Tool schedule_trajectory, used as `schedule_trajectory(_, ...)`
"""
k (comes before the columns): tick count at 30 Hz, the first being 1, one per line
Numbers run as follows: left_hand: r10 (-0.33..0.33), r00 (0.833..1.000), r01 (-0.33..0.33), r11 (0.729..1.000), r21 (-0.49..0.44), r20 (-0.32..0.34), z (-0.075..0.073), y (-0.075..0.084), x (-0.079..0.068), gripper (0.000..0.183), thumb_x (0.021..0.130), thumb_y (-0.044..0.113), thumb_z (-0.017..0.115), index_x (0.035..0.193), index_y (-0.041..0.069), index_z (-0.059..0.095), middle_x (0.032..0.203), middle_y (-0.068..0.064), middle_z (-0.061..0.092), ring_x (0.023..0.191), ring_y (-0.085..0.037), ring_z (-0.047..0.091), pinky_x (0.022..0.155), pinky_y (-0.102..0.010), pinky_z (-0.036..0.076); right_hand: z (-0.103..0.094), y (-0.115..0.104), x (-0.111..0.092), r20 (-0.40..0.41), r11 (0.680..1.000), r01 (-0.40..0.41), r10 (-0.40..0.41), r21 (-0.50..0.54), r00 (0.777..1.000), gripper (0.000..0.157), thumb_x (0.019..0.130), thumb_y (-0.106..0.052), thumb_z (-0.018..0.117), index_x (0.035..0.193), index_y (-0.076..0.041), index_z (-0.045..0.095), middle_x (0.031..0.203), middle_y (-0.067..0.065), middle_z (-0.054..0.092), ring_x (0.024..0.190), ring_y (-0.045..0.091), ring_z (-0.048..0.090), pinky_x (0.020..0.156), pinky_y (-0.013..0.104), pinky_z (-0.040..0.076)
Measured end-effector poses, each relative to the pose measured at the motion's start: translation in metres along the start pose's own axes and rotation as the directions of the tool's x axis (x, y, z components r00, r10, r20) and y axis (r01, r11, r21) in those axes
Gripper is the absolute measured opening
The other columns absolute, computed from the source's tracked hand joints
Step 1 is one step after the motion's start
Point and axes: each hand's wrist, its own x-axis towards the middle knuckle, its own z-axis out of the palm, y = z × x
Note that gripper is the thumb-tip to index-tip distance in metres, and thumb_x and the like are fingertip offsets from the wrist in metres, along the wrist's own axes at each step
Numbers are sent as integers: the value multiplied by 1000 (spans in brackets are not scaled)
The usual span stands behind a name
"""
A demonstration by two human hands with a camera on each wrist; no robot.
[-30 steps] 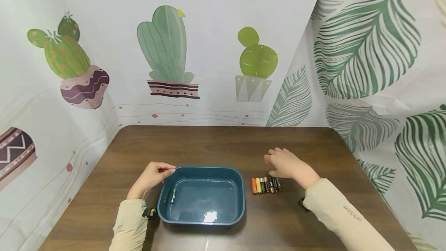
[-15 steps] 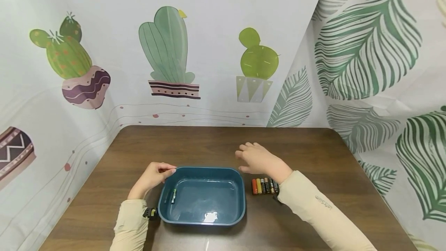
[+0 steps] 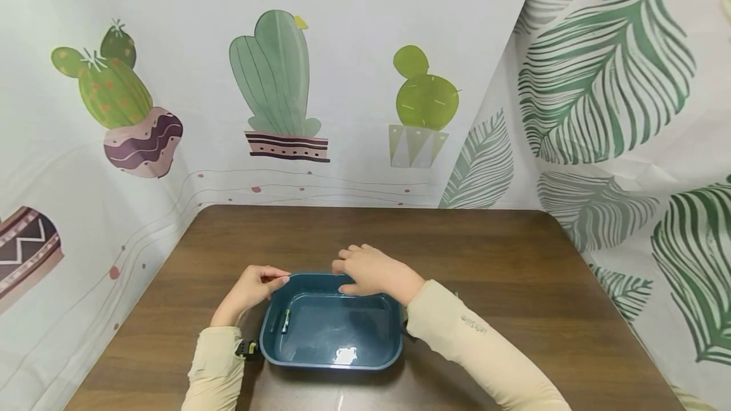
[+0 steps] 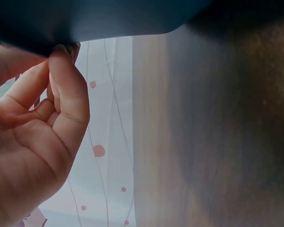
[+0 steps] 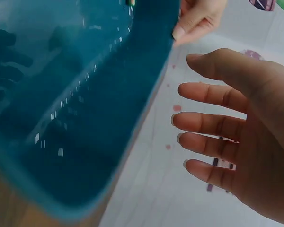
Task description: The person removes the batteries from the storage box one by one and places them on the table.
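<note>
My left hand (image 3: 251,292) pinches the far left corner of a dark teal rectangular tray (image 3: 331,365) between thumb and fingers. The left wrist view shows those fingertips on the rim of the tray (image 4: 132,19). A single green and white battery (image 3: 285,321) lies inside, near the left wall. Over the far rim, right of centre, is my right hand (image 3: 371,270). In the right wrist view the right hand (image 5: 236,123) has its fingers spread and holds nothing, beside the tray wall (image 5: 151,75).
My right sleeve (image 3: 457,325) crosses the spot right of the tray and hides the row of batteries there. Brown wooden table (image 3: 491,246) surrounds the tray. Behind it hangs a white cloth (image 3: 354,81) printed with cacti and leaves.
My right hand has moved left from above the battery row to the tray's far rim. The sleeve now covers the batteries. The left hand and tray have stayed put.
</note>
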Motion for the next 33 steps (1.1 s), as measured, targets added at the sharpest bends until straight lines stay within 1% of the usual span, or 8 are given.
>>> schedule_trajectory(7,-19,1000,19,1000,-8,-3,0,2,1,17,88,8,69,99,-4,73,82,-9,66,58,-17,51,52,-31,48,11,-23,29,46,999,33,-33,0,998,34,91,-41,64,118,-20,65,111,-4,61,105,14,54,90,32,44)
schedule_trajectory(11,-15,1000,15,1000,-5,7,0,2,1,18,89,9,68,100,-4,72,85,-10,66,59,-18,51,52,-32,48,20,-37,44,93,998,54,-52,-13,994,35,91,-43,64,118,-22,65,109,-6,61,102,12,54,88,30,45)
schedule_trajectory(14,-17,1000,17,1000,0,13,-1,2,0,17,89,8,68,101,-4,72,86,-10,66,59,-17,51,53,-32,48,30,-47,55,133,997,66,-63,-24,989,38,90,-44,65,121,-22,64,112,-7,61,102,11,54,88,30,45)
schedule_trajectory(18,-22,1000,22,1000,3,15,-1,2,0,17,90,7,67,101,-5,72,88,-11,66,58,-18,51,53,-33,48,43,-59,68,184,996,63,-52,-56,982,47,89,-49,64,126,-22,61,119,-6,61,109,12,55,94,31,44)
schedule_trajectory(21,-33,999,33,999,-2,16,-1,2,0,17,90,7,66,101,-4,72,89,-11,66,58,-18,51,53,-33,48,51,-66,74,198,992,50,-26,-116,980,54,87,-55,63,129,-22,58,123,-6,60,113,12,54,98,31,43)
schedule_trajectory(24,-39,999,39,999,-5,14,-1,2,0,17,90,7,66,101,-4,72,90,-11,67,59,-18,51,54,-33,49,60,-71,77,191,980,51,-13,-193,981,61,85,-62,61,130,-22,57,123,-6,60,112,12,54,96,30,43)
schedule_trajectory(27,-23,1000,23,1000,1,19,-1,1,0,17,90,7,66,101,-5,72,91,-12,68,58,-17,52,54,-33,49,67,-76,78,165,966,67,-26,-250,986,65,83,-68,58,128,-21,58,120,-5,61,109,12,54,91,28,45)
schedule_trajectory(33,-9,1000,9,1000,-9,24,-1,1,1,18,90,7,66,102,-5,72,92,-14,68,57,-17,52,52,-33,49,70,-79,80,68,946,99,-82,-308,994,62,82,-71,55,119,-21,62,111,-5,62,97,11,56,81,25,46)
